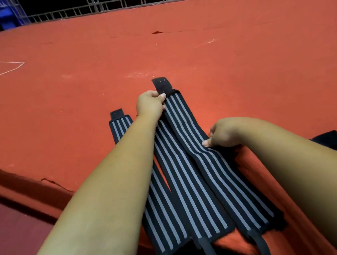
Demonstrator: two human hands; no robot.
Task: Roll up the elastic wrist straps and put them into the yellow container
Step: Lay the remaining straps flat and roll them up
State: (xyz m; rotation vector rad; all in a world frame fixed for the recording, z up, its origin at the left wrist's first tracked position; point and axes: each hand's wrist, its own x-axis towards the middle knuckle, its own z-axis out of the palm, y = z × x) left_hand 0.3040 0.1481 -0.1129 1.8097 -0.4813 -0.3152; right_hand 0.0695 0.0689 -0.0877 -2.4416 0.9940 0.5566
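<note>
Orange felt covers the table (237, 38), where three striped straps (181, 179) lie flat near its near edge. Left hand (151, 105) pinches the rightmost strap's far end; right hand (223, 133) pins its middle. Roll tightly, edges aligned. No yellow container shows.

Head view, downward over forearms
</note>
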